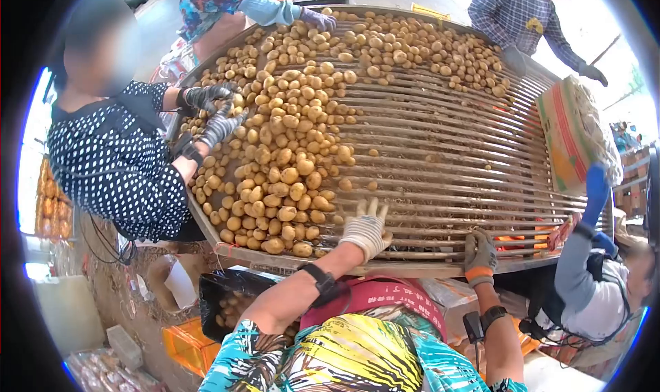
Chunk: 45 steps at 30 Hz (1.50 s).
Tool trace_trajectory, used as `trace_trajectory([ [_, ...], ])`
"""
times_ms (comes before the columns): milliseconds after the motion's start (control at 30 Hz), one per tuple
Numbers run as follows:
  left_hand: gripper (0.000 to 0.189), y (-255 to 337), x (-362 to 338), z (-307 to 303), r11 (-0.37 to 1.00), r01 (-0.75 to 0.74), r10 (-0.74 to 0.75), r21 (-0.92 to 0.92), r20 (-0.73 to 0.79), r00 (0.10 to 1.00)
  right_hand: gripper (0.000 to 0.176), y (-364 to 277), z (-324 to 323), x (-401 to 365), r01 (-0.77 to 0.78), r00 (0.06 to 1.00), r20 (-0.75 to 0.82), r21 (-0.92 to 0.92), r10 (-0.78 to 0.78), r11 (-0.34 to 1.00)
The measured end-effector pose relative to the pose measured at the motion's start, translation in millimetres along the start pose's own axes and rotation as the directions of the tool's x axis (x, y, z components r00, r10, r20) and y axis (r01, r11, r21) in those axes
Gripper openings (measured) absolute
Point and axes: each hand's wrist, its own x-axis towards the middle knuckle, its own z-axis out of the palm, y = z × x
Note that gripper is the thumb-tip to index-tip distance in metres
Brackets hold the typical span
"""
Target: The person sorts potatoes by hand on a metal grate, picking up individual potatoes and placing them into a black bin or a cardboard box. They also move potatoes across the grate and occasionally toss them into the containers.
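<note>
My left hand, in a white knitted glove, reaches over the near side of a slatted sorting table. Its fingers are spread above the bars, just right of a large heap of potatoes, and no potato shows in it. A few loose potatoes lie on the slats beyond its fingertips. At the table's front edge is my right hand, wearing a grey glove with an orange cuff. Its fingers are bent over the edge, their tips partly hidden.
Co-workers stand around the table: gloved hands at the left, a purple glove at the back, a checked sleeve at back right. A blue glove touches a sack. Below lie a black-lined crate and an orange crate.
</note>
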Motion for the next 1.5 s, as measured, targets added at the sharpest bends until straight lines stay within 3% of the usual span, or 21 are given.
trace_trajectory([
  [67, 0.076, 0, 5, 14, 0.989, -0.004, 0.005, -0.15, 0.003, 1.0, 0.024, 1, -1, 0, -0.036, 0.999, 0.015, -0.002, 0.036, 0.999],
  [233, 0.07, -48, -16, 27, 0.983, -0.068, 0.038, -0.168, -0.174, 0.984, 0.024, 1, 0, 0, -0.034, 0.999, 0.012, 0.002, 0.034, 0.999],
  [300, 0.063, -64, -19, 29, 0.974, -0.066, 0.051, -0.217, -0.077, 0.996, 0.024, -3, -2, -1, -0.035, 0.999, 0.016, 0.0, 0.035, 0.999],
  [400, 0.059, -71, -32, 29, 0.982, -0.101, 0.081, -0.16, -0.126, 0.989, 0.024, -8, -8, 3, -0.054, 0.998, 0.025, 0.014, 0.053, 0.998],
  [433, 0.061, -79, -30, 53, 0.987, -0.138, 0.117, -0.078, -0.228, 0.967, 0.025, -8, -9, 2, -0.039, 0.999, 0.029, 0.008, 0.039, 0.999],
  [533, 0.061, -81, -39, 60, 0.978, -0.147, 0.11, -0.149, -0.231, 0.967, 0.027, -4, -6, 0, -0.003, 0.999, 0.052, -0.022, 0.004, 1.0],
  [667, 0.066, -65, -28, 39, 0.928, -0.045, -0.009, -0.369, -0.143, 0.99, 0.029, -7, -8, 3, -0.08, 0.993, 0.08, -0.046, 0.084, 0.996],
  [833, 0.071, -45, -9, 42, 0.94, 0.027, -0.112, -0.339, -0.232, 0.966, 0.028, -10, -12, 5, -0.098, 0.989, 0.101, -0.066, 0.104, 0.993],
  [933, 0.074, -58, -23, 29, 0.921, -0.012, -0.094, -0.389, -0.253, 0.963, 0.028, -2, -8, 4, -0.098, 0.99, 0.097, -0.032, 0.101, 0.995],
  [967, 0.076, -64, -39, 7, 0.68, 0.008, -0.14, -0.733, -0.12, 0.983, 0.028, -4, -8, 4, -0.074, 0.994, 0.081, -0.026, 0.076, 0.997],
  [1000, 0.078, -67, -48, -2, 0.321, 0.056, -0.122, -0.945, 0.017, 0.992, 0.028, -4, -8, 5, -0.065, 0.994, 0.086, -0.033, 0.067, 0.997],
  [1033, 0.083, -80, -19, 51, 0.379, -0.153, -0.247, -0.913, -0.259, 0.934, 0.027, -3, -8, 4, -0.048, 0.994, 0.094, -0.028, 0.05, 0.998],
  [1100, 0.087, -96, -58, 22, -0.103, -0.217, -0.188, -0.971, -0.195, 0.962, 0.027, 2, -11, 2, -0.026, 0.993, 0.117, -0.033, 0.03, 0.999],
  [1133, 0.082, -100, -89, -2, -0.496, -0.132, -0.11, -0.858, -0.089, 0.99, 0.027, 1, -11, 2, -0.027, 0.993, 0.117, -0.047, 0.032, 0.999],
  [1167, 0.075, -109, -113, -1, -0.718, -0.159, -0.089, -0.677, -0.137, 0.987, 0.027, -1, -9, 3, -0.025, 0.992, 0.119, -0.058, 0.032, 0.998],
  [1200, 0.071, -122, -123, 9, -0.74, -0.261, -0.059, -0.619, -0.327, 0.943, 0.027, 0, -7, 3, -0.011, 0.991, 0.136, -0.056, 0.018, 0.998],
  [1267, 0.065, -135, -148, 15, -0.956, -0.192, -0.119, -0.222, -0.302, 0.946, 0.028, 5, -6, 2, -0.009, 0.992, 0.123, -0.047, 0.015, 0.999],
  [1367, 0.056, -150, -175, 39, -0.961, -0.275, -0.247, -0.031, -0.348, 0.904, 0.028, 3, -7, 1, -0.011, 0.989, 0.15, -0.028, 0.015, 1.0],
  [1467, 0.043, -160, -180, 61, -0.963, -0.269, -0.255, 0.023, -0.403, 0.879, 0.028, -3, -11, 6, 0.007, 0.985, 0.173, -0.02, -0.003, 1.0],
  [1500, 0.044, -163, -178, 66, -0.943, -0.332, -0.305, -0.031, -0.321, 0.897, 0.028, 1, -10, 5, 0.009, 0.984, 0.176, -0.042, -0.001, 0.999],
])
